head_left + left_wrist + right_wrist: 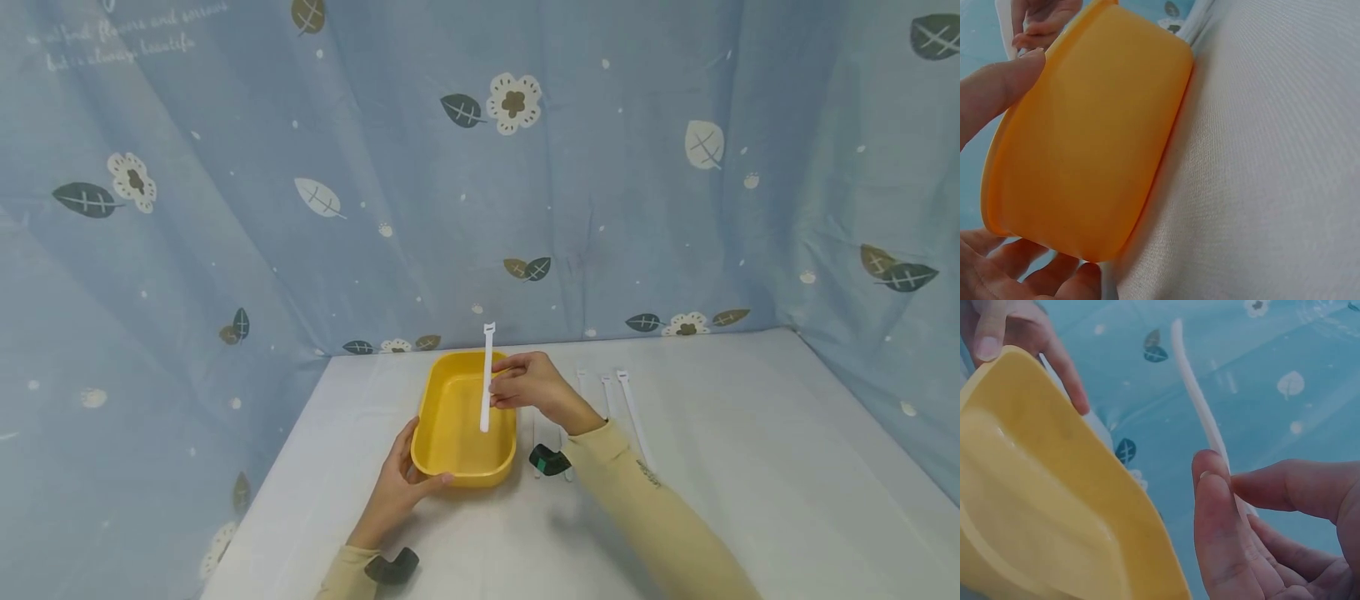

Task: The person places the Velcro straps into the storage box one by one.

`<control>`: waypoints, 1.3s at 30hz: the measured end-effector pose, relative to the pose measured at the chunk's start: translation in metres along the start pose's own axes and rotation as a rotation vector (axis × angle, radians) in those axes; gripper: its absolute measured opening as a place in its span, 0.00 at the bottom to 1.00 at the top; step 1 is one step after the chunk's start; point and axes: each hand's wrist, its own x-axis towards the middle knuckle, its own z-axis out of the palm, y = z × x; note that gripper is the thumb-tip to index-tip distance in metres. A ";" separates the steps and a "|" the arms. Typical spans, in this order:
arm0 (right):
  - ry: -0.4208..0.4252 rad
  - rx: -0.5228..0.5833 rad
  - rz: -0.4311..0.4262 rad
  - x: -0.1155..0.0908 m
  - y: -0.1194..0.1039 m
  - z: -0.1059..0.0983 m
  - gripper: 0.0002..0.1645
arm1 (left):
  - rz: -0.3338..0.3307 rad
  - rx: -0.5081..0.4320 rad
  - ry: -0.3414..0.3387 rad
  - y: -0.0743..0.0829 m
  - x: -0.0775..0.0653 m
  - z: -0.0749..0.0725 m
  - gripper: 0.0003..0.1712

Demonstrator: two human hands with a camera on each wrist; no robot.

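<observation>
A yellow plastic basin (457,437) with rounded corners stands on the white table, its inside bare in the head view. My left hand (397,483) holds its near left corner, thumb (1013,81) at the rim and fingers against the outer wall. Over the basin, my right hand (528,385) pinches a white cable tie (487,358), a flat strap with a slotted head. That tie is upright in the head view, head at the top. Between thumb and fingertips, the strap (1200,406) shows edge-on and slightly bent in the right wrist view.
Several more white cable ties (633,412) lie on the white tablecloth (750,433) right of the basin, partly hidden by my right forearm. A blue patterned curtain (405,250) hangs behind the table and along its sides. Dark bands (550,460) sit at both wrists.
</observation>
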 end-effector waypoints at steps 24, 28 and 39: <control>-0.034 -0.005 0.112 0.024 0.019 0.031 0.23 | 0.009 -0.006 -0.004 0.000 -0.001 -0.001 0.63; -0.028 -0.002 0.139 0.028 0.022 0.034 0.22 | 0.013 -0.010 -0.006 0.000 -0.001 0.000 0.63; -0.053 0.000 0.185 0.039 0.033 0.037 0.21 | 0.010 -0.027 -0.016 0.001 -0.001 0.001 0.62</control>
